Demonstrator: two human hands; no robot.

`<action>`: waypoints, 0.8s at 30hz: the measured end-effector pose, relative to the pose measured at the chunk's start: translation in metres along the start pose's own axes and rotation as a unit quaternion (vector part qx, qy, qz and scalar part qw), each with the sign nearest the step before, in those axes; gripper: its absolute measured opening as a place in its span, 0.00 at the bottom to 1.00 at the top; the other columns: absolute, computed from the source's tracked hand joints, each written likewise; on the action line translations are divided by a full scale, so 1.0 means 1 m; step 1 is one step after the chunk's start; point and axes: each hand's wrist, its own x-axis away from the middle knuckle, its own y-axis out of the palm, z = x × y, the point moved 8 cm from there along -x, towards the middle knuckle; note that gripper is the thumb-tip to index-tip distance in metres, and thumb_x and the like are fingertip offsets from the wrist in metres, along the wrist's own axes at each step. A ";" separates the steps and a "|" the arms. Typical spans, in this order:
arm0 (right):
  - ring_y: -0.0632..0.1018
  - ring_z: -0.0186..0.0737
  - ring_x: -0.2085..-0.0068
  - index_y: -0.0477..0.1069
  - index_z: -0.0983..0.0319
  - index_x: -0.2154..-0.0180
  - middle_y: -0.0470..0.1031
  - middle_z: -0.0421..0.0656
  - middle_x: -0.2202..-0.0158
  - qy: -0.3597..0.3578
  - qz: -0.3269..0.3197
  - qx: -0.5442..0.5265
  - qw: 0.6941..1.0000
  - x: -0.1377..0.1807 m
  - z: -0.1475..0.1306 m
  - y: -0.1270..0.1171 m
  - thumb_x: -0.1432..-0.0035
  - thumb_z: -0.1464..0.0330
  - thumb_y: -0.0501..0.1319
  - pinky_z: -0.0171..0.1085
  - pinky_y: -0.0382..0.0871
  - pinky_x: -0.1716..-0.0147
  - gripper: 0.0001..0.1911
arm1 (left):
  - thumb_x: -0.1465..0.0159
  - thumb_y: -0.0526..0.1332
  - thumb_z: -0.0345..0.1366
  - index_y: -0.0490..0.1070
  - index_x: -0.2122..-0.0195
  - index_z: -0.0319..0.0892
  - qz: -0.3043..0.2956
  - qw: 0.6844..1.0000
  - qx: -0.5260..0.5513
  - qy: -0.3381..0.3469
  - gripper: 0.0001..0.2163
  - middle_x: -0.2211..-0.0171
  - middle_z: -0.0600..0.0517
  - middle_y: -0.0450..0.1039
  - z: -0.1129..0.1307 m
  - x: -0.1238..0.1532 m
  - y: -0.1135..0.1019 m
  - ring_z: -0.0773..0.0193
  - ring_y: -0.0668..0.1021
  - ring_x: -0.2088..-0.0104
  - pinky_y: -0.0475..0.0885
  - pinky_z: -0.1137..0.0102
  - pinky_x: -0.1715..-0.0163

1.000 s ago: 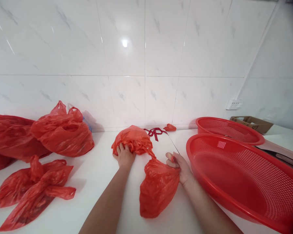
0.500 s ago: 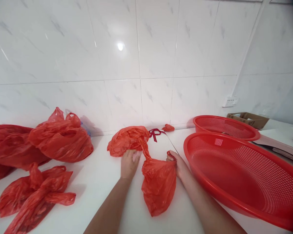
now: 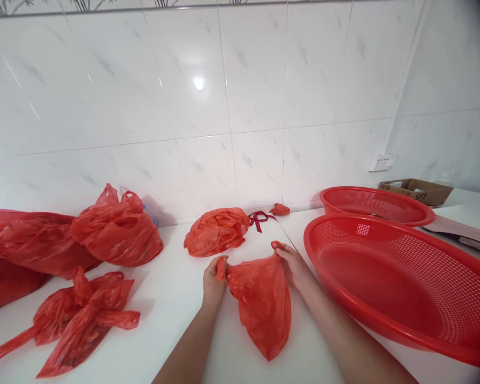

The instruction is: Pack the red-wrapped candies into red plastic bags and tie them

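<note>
A thin red plastic bag (image 3: 262, 301) lies stretched on the white counter (image 3: 172, 298) between my hands. My left hand (image 3: 213, 278) pinches its left handle, and my right hand (image 3: 290, 265) pinches its right handle. The bag's mouth is drawn taut between them, with the body trailing toward me. Just beyond, a crumpled red bag (image 3: 216, 231) rests loose on the counter, untouched.
A large red mesh basket (image 3: 400, 288) sits close on the right, a second one (image 3: 378, 205) behind it. Several red bags (image 3: 118, 229) are piled at the left, with a knotted one (image 3: 84, 317) nearer. A dark red ribbon (image 3: 260, 217) lies by the tiled wall. A cardboard box (image 3: 418, 190) is far right.
My left hand let go of the crumpled bag behind and took the near bag's left handle. Both hands pulled the bag's mouth apart.
</note>
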 end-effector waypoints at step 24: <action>0.74 0.34 0.75 0.71 0.64 0.68 0.75 0.44 0.73 0.146 -0.253 0.217 0.931 0.049 0.044 0.060 0.46 0.46 0.55 0.32 0.62 0.79 0.27 | 0.48 0.55 0.27 0.68 0.68 0.44 -0.053 0.976 -0.139 0.161 0.08 0.73 0.55 0.73 0.050 0.049 0.030 0.65 0.73 0.72 0.67 0.71 0.70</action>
